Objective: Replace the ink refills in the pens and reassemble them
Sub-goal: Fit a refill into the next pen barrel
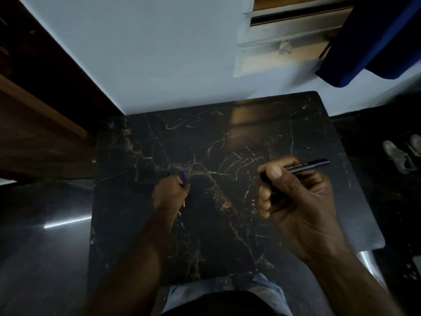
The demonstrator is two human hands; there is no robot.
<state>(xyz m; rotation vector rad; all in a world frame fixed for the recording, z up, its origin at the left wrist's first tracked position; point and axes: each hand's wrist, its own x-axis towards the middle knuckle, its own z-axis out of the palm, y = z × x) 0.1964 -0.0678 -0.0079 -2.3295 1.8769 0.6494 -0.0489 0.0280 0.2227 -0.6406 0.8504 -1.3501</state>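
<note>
My right hand [293, 197] is closed around a black pen barrel [306, 166] with pale lettering; the barrel sticks out to the right past my thumb, above the table. My left hand [170, 192] is down at the middle of the black marble table [227, 142], fingers closed on small pen parts: a bluish-purple piece [183, 176] shows at the fingertips and thin white refill ends [183, 204] poke out below the palm. The dim light hides exactly what those parts are.
The table stands against a pale wall [148, 53]. A wooden door or cabinet [34, 115] is on the left, a blue curtain [373, 42] at the top right, and a pair of shoes [403, 153] lies on the dark floor at right.
</note>
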